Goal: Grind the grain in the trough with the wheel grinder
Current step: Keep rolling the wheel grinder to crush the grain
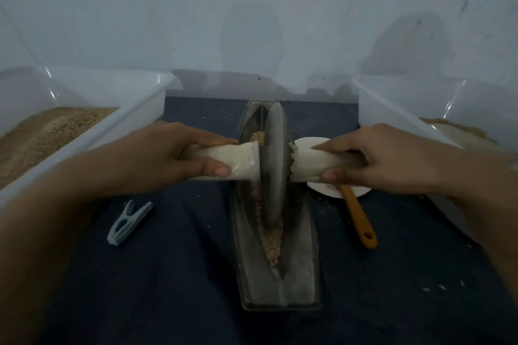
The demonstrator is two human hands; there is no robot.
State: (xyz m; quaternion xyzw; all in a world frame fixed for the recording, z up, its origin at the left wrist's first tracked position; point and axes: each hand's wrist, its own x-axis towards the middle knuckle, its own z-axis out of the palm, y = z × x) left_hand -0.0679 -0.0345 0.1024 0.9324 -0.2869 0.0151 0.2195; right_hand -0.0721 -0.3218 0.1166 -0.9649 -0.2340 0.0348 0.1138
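Grain (270, 235) lies in the groove of the trough (301, 269), a long metal boat set lengthwise on the dark tabletop (173, 288) in the head view. It runs as a thin line from the near part of the groove up under the wheel (275, 165), with a small heap (257, 137) just behind the axle. The wheel stands upright in the groove, about the trough's middle. The left hand (179, 151) is curled round the left handle (238, 158); the right hand (364, 155) is curled round the right handle (308, 165). The grain looks coarse and lumpy, with whole kernels in the far heap, so grinding seems under way but far from finished. A white tub (134, 117) of brown meal sits left, another tub (392, 115) right. A clip (127, 223), a disc (308, 145) and an orange spoon (360, 221) lie beside the trough.
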